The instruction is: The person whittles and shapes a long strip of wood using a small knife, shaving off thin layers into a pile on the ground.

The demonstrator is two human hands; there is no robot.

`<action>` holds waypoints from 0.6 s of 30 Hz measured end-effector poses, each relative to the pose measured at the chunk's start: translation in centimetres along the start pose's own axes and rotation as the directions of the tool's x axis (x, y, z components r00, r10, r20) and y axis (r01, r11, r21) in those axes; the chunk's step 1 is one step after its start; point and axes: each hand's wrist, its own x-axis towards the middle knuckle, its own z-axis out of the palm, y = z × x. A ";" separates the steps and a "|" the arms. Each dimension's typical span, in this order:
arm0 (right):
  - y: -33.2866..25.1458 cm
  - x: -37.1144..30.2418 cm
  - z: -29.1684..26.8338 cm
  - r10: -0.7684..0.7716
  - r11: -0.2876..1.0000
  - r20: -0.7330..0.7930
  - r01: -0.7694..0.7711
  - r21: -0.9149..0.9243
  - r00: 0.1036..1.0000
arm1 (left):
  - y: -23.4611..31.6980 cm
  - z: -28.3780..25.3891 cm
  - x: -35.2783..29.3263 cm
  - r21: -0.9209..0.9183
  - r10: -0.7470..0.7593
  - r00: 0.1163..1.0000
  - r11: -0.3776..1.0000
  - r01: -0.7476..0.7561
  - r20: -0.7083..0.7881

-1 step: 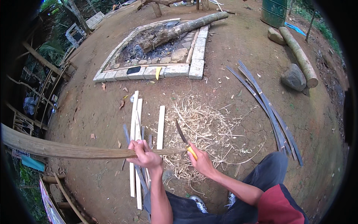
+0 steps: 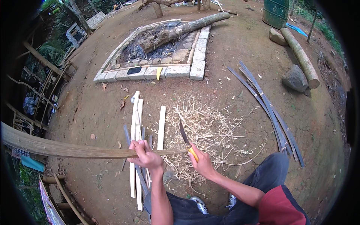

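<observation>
Over the curled wood shavings (image 2: 197,112), we seem poised between whittling strokes: our left hand (image 2: 147,155) grips the long brown wooden strip (image 2: 86,151), while our right hand (image 2: 203,162) clasps the yellow-handled knife (image 2: 183,132) near its right end. Paring would call for turning the blade onto the wood.

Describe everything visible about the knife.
The knife has a slim, dark, metal-looking blade narrowing to a point, and a yellow handle, its material unclear. It's held in the right hand's grip, blade bare and pointing forward, slightly left. In view it overlaps pale shavings; the end of the brown wooden strip appears beside the handle, contact unclear.
</observation>
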 end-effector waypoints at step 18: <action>1.5 -1.7 1.1 0.174 0.984 0.254 -0.179 -0.004 0.952 | 1.6 -0.6 0.8 0.011 -0.031 0.998 0.999 0.031 -0.060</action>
